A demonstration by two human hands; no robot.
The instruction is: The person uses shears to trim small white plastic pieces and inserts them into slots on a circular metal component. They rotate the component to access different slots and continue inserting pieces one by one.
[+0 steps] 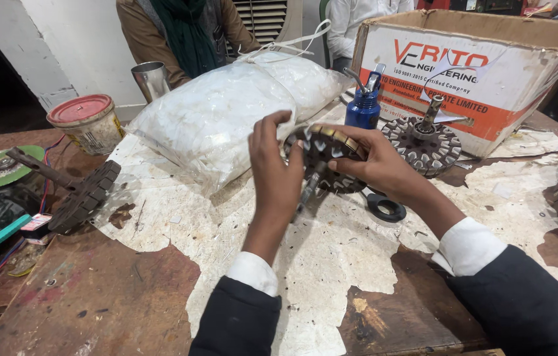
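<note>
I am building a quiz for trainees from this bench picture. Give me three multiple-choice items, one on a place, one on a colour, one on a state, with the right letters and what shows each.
1. Where does the blue oil can stand?
A. In front of the cardboard box
B. On the floor
C. Inside the steel cup

2. What colour is the lid of the round tin at the table's left?
A. Yellow
B. Red
C. Black

3. How is the toothed round core kept?
A. Lying flat on the table
B. Hung from a hook
C. Held up off the table by both hands

Answers:
1 A, the can stands on the table against the box's printed side.
2 B, the tin's top is plainly red.
3 C, the left hand and the right hand grip it above the torn paper cover.
</note>
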